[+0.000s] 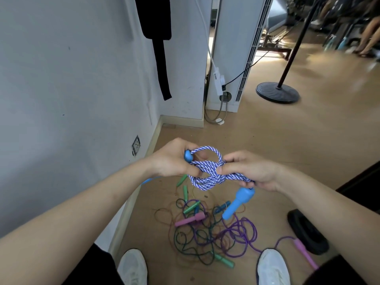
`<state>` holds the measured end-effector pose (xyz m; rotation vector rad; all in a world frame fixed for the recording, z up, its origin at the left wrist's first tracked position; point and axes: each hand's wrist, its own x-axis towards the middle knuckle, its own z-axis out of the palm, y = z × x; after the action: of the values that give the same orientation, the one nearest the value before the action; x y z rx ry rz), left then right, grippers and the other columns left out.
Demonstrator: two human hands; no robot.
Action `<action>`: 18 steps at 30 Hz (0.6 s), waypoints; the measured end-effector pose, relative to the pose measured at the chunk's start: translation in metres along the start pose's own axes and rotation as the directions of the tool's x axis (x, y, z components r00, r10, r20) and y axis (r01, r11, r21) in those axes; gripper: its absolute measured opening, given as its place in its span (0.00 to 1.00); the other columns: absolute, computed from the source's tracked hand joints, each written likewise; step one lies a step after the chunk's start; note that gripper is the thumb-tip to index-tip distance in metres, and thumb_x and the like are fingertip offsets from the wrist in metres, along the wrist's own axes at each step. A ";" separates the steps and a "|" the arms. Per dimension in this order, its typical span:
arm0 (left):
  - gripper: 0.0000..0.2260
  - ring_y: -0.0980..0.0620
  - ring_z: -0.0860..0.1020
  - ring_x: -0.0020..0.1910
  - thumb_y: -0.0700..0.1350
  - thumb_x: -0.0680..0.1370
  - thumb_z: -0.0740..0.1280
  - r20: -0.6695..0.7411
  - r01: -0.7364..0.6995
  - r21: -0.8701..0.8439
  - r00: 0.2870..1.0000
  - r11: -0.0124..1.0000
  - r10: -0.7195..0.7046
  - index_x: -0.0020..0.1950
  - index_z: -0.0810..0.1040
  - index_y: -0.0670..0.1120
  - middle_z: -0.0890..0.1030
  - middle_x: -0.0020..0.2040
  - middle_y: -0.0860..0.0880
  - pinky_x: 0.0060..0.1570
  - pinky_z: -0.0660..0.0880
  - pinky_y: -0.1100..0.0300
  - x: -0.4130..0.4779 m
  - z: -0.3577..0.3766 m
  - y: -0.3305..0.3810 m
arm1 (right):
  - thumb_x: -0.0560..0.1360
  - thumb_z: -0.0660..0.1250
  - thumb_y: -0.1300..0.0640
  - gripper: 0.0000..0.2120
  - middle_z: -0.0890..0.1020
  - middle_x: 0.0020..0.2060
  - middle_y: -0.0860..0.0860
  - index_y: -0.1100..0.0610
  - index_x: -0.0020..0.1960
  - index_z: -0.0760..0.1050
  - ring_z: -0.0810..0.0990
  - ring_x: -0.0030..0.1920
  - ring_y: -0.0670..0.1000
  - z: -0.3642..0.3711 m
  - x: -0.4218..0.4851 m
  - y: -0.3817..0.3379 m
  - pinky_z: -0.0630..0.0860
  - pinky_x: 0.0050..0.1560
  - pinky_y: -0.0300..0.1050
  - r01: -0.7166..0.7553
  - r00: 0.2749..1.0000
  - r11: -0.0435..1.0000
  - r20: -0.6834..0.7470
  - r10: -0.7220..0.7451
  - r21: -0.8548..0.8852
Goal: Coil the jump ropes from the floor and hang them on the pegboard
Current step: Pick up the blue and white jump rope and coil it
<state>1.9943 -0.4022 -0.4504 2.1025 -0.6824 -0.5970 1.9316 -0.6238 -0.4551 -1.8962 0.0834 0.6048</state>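
With the left hand [172, 160] curled round a loop and the right hand [254, 171] pinching the wrap, the blue-and-white braided jump rope [207, 174] bunched between them could spring loose if either grip eases, its dangling blue plastic handle [238, 202] dragging coils down.

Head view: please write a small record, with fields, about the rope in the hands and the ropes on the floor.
held rope: blue-white braided rope, coiled in loops
left hand: grips one blue handle and the loops
right hand: grips the coil's other side
free handle: second blue handle hangs below the right hand
floor: tangled pile of thin ropes with pink and green handles
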 end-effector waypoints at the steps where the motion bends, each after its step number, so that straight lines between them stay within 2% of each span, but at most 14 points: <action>1: 0.09 0.58 0.75 0.35 0.38 0.68 0.77 -0.001 -0.002 0.001 1.000 1.000 0.002 0.46 0.83 0.44 0.80 0.36 0.55 0.39 0.72 0.67 0.000 0.001 0.000 | 0.71 0.75 0.53 0.21 0.72 0.27 0.51 0.70 0.51 0.74 0.66 0.22 0.46 0.003 -0.002 -0.002 0.56 0.23 0.37 0.009 1.000 1.000 -0.020 -0.010 -0.023; 3: 0.06 0.55 0.71 0.33 0.39 0.67 0.75 -0.012 -0.010 0.007 1.000 1.000 0.010 0.41 0.81 0.42 0.76 0.33 0.53 0.37 0.69 0.60 0.002 0.004 0.000 | 0.70 0.78 0.55 0.18 0.73 0.28 0.52 0.69 0.46 0.76 0.67 0.24 0.47 0.010 -0.004 -0.004 0.61 0.23 0.36 0.034 0.997 0.998 -0.074 -0.038 -0.057; 6: 0.05 0.54 0.69 0.30 0.39 0.68 0.73 -0.043 -0.043 -0.007 0.998 0.999 0.043 0.34 0.79 0.42 0.74 0.29 0.52 0.35 0.66 0.59 0.003 0.007 0.001 | 0.66 0.81 0.51 0.24 0.69 0.30 0.55 0.69 0.45 0.77 0.61 0.26 0.48 0.015 -0.002 -0.002 0.57 0.26 0.40 0.095 0.983 0.985 -0.140 -0.116 -0.147; 8: 0.05 0.54 0.69 0.30 0.40 0.69 0.73 -0.051 -0.054 -0.009 0.997 0.999 0.053 0.34 0.79 0.42 0.75 0.29 0.52 0.35 0.66 0.58 0.004 0.008 0.001 | 0.64 0.82 0.49 0.24 0.70 0.30 0.54 0.68 0.44 0.78 0.61 0.26 0.48 0.016 0.000 -0.001 0.57 0.27 0.40 0.102 0.972 0.981 -0.193 -0.133 -0.163; 11: 0.04 0.54 0.72 0.32 0.40 0.71 0.73 -0.054 -0.048 -0.040 0.997 0.998 0.046 0.37 0.80 0.42 0.78 0.31 0.49 0.37 0.69 0.57 0.005 0.011 0.001 | 0.61 0.80 0.48 0.23 0.73 0.30 0.53 0.66 0.42 0.78 0.67 0.30 0.48 0.016 0.004 0.001 0.62 0.33 0.43 0.119 0.954 0.969 -0.244 -0.172 -0.218; 13: 0.03 0.55 0.76 0.34 0.40 0.72 0.72 -0.046 -0.055 -0.074 0.998 0.996 0.051 0.39 0.82 0.42 0.82 0.34 0.49 0.39 0.72 0.59 0.006 0.013 0.002 | 0.65 0.77 0.55 0.16 0.72 0.29 0.52 0.67 0.38 0.75 0.68 0.31 0.48 0.017 0.005 0.003 0.63 0.36 0.44 0.123 0.949 0.973 -0.263 -0.173 -0.195; 15: 0.04 0.55 0.76 0.34 0.39 0.74 0.71 -0.044 -0.056 -0.094 0.998 0.994 0.052 0.40 0.82 0.42 0.82 0.34 0.49 0.38 0.71 0.61 0.006 0.012 0.002 | 0.68 0.72 0.63 0.08 0.70 0.29 0.50 0.62 0.35 0.73 0.68 0.31 0.48 0.018 0.004 0.002 0.66 0.33 0.42 0.108 0.958 0.986 -0.250 -0.138 -0.130; 17: 0.03 0.54 0.76 0.35 0.39 0.75 0.72 -0.067 -0.054 -0.113 0.997 0.992 0.046 0.41 0.82 0.40 0.82 0.34 0.48 0.39 0.71 0.58 0.007 0.010 0.000 | 0.70 0.70 0.65 0.02 0.75 0.32 0.52 0.61 0.42 0.77 0.74 0.33 0.50 0.019 0.003 0.000 0.75 0.33 0.44 0.066 0.982 0.998 -0.177 -0.062 0.011; 18: 0.03 0.53 0.76 0.35 0.39 0.74 0.72 -0.081 -0.054 -0.118 0.996 0.992 0.044 0.42 0.82 0.40 0.82 0.35 0.46 0.39 0.71 0.57 0.007 0.009 -0.001 | 0.71 0.69 0.65 0.05 0.78 0.35 0.53 0.62 0.47 0.78 0.78 0.35 0.52 0.019 0.003 0.000 0.78 0.35 0.47 0.037 0.991 0.996 -0.134 -0.025 0.082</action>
<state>1.9946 -0.4114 -0.4577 1.9808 -0.6366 -0.5136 1.9274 -0.6064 -0.4620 -1.8506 0.1629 0.4466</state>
